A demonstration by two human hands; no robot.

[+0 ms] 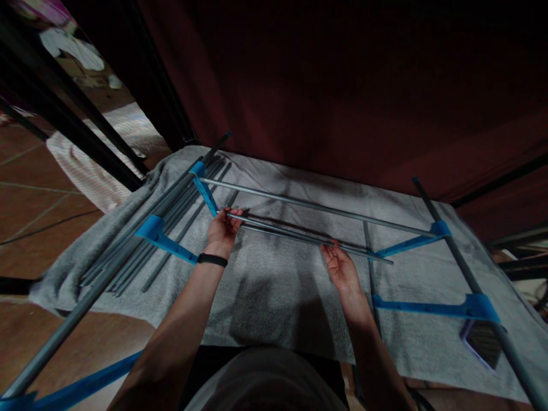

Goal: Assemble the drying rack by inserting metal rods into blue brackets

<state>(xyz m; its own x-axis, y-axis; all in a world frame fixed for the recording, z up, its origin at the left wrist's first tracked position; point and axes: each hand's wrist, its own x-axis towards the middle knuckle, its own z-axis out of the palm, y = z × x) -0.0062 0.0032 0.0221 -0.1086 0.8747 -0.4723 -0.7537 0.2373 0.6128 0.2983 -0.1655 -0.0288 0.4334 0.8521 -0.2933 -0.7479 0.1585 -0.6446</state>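
Thin grey rod point(274, 228) is being pinched at frame centre: near its left end by the left hand point(222, 228), right of its middle by the right hand point(341, 267). Light, stiff, slightly slippery handling is being assumed; wide two-point grip is being advised.

Single head-worn view, forward and down over both nearby hands point(222, 229) point(341, 269)

Thin rod point(278, 228): straight, grey, held slantwise, left end farther, bare right end showing just past the far right bracket point(406, 246).
Second rod point(261, 229): grey, similar, close along the first's near side.
Crossbar point(317, 205): grey, straight, spanning from far left bracket point(205, 191) to far right; both brackets blue.
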